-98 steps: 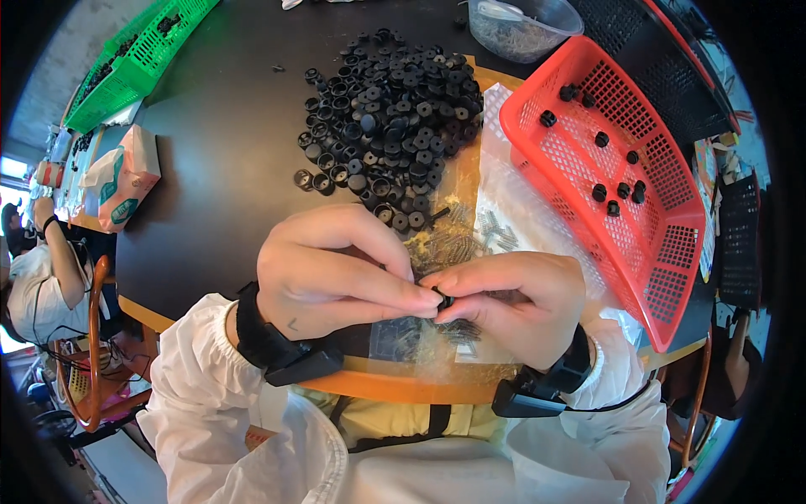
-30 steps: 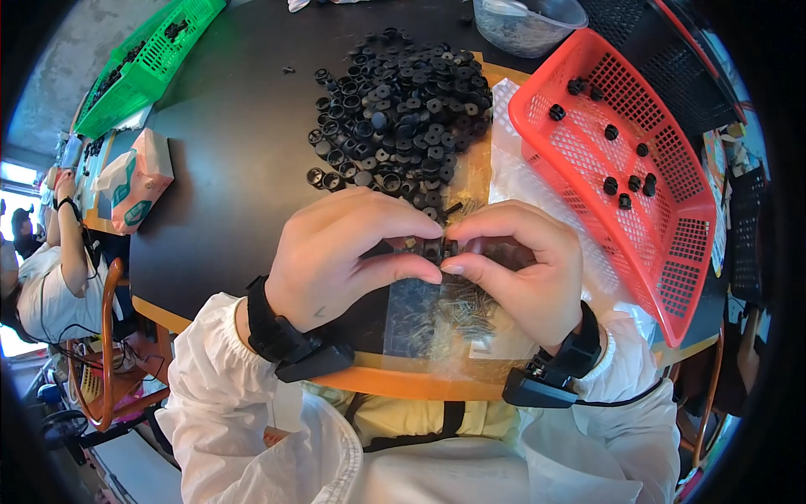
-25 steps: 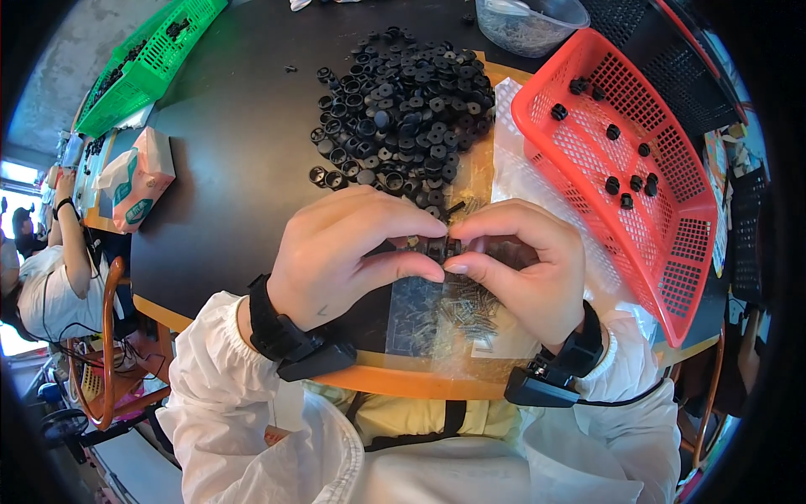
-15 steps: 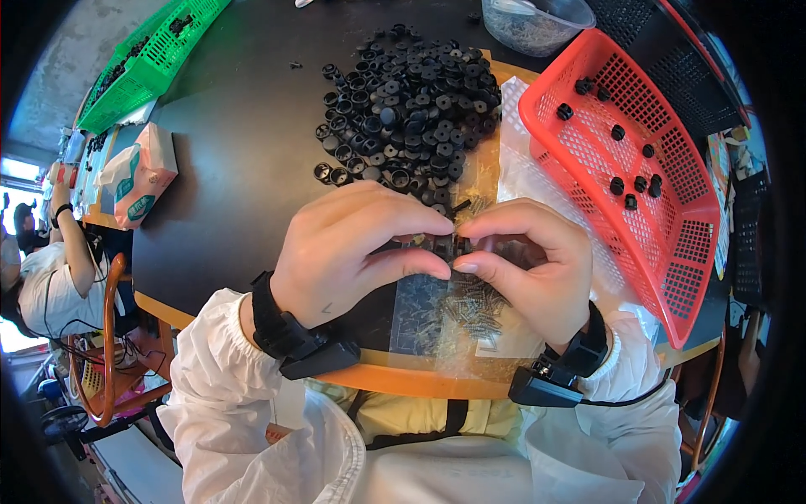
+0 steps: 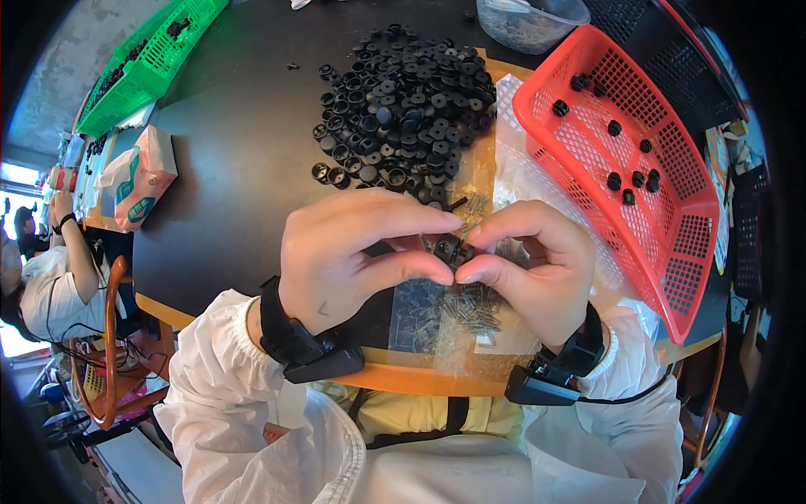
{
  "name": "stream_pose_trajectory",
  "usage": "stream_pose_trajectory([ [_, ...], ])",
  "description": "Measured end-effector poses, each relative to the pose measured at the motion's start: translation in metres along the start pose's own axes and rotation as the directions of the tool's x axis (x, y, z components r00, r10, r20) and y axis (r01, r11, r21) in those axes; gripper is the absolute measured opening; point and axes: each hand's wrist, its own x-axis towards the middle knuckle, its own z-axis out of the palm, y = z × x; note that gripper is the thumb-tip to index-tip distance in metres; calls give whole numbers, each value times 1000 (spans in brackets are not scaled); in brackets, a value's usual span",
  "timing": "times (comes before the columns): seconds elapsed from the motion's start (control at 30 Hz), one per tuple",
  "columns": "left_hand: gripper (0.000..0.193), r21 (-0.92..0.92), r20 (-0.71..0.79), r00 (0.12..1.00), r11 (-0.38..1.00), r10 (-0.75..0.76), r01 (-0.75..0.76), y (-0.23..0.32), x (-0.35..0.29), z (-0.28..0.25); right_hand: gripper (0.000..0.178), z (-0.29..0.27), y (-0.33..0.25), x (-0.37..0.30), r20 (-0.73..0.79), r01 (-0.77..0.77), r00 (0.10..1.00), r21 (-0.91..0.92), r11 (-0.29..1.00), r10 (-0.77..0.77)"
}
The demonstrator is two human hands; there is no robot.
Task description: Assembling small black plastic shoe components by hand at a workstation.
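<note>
Between my two hands, over the near part of the table, is a small round black plastic part [image 5: 450, 249]. The thumb and fingers of my left hand [image 5: 348, 244] curl round its left side. On its other side, my right hand [image 5: 541, 265] pinches it with thumb and forefinger. Beyond the hands lies a big heap of black plastic caps and rings [image 5: 411, 109]. Many small metal springs [image 5: 472, 309] are scattered beneath the hands on clear plastic sheeting. At the right, a red basket [image 5: 550, 139] contains several small black assembled parts.
A clear plastic bowl [image 5: 533, 29] with small metallic pieces stands at the back right, beside black crates [image 5: 672, 63]. Far left are a tissue pack [image 5: 149, 178] and a green basket [image 5: 168, 59] with black parts. Another person [image 5: 63, 277] sits at the left.
The black part has turned and now shows more of its round body between my fingers. My fingertips have spread slightly around it; the hands stay in nearly the same place.
</note>
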Motion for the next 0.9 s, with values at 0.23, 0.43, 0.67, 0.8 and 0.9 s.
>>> stream_pose_trajectory([
  [0.23, 40, 24, -23, 997, 997, 74, -73, -5, 0, 3, 25, 0, 2, -2, -42, -22, 999, 38, 999, 24],
  [0.43, 37, 30, 15, 999, 999, 42, -43, -2, 0, -1, 26, -2, 6, 1, 0, 127, 992, -40, 991, -127],
  [0.67, 36, -18, -11, 1000, 1000, -21, 21, -3, -2, 1, 27, -2, 8, 2, -32, 74, 997, -17, 997, -75],
  [0.8, 36, -6, -7, 1000, 1000, -19, 19, -2, -2, 0, 26, -2, 3, 1, -23, 5, 1000, -8, 1000, -5],
  [0.9, 35, -7, -12, 1000, 1000, -28, 28, -3, -2, 1, 26, 0, 1, -2, -15, -101, 995, 121, 988, 104],
])
